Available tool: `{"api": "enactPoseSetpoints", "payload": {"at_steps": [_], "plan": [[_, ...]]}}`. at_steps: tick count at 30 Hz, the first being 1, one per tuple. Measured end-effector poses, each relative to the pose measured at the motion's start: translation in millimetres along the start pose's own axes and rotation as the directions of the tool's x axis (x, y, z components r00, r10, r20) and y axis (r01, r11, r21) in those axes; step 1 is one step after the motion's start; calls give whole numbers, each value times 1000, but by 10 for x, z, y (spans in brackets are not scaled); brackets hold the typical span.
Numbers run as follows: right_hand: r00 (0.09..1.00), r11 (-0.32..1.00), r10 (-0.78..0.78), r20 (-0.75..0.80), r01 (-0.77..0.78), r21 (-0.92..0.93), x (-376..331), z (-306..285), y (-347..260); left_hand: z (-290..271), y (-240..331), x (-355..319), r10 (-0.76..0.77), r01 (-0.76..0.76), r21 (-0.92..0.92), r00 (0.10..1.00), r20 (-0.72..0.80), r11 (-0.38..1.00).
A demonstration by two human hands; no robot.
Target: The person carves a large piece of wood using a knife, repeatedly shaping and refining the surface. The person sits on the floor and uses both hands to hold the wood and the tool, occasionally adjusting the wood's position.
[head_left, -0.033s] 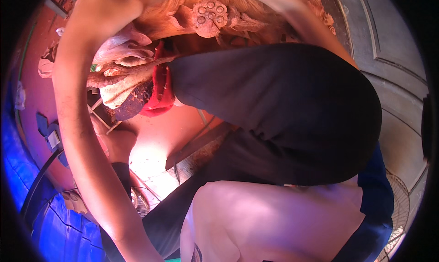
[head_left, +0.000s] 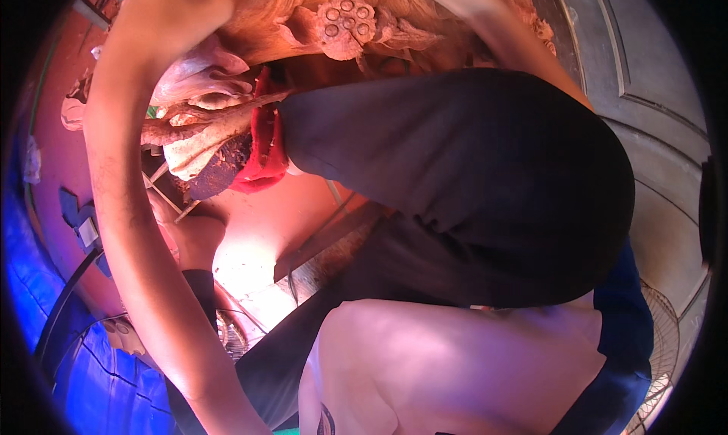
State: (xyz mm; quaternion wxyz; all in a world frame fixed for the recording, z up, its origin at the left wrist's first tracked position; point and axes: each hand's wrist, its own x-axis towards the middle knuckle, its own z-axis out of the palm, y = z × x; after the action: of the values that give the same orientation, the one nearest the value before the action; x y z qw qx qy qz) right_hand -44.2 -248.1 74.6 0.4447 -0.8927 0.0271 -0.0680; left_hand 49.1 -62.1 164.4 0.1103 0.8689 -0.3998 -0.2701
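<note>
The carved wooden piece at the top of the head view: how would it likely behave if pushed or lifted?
The carved wooden piece would probably stay stiff, since its swirling grain suggests solid wood. It may feel heavy, as it spans the space between both forearms. Its thin-looking petals beside the round seed pod could chip if knocked.

Left of the carved seed pod (head_left: 346, 28), the upper edge crops the left hand (head_left: 178, 3); right of the pod, the right forearm (head_left: 485, 18) blurs (right hand out of sight); below it, a trouser leg (head_left: 470, 154) hides some wood carving (head_left: 265, 25)
</note>
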Motion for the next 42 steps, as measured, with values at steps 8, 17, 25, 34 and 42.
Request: {"api": "enactPoseSetpoints", "payload": {"at_steps": [8,17,25,34,42], "plan": [[968,960,-241,-72,249,125,98,40,109,235,-103,-155,374,-360,113,831,-412,926],[979,987,-163,-124,162,-19,120,8,-54,187,-347,190,6,36,199,978,-210,979],[1000,996,-11,8,12,-92,134,-126,-209,155,-103,65,21,14,142,971,-240,990],[975,977,-197,-107,204,59,120,-61,127,287,-341,275,163,-143,86,933,-320,986],[978,979,-202,-55,203,6,156,-88,121,356,-445,357,296,-293,69,871,-391,954]]}}
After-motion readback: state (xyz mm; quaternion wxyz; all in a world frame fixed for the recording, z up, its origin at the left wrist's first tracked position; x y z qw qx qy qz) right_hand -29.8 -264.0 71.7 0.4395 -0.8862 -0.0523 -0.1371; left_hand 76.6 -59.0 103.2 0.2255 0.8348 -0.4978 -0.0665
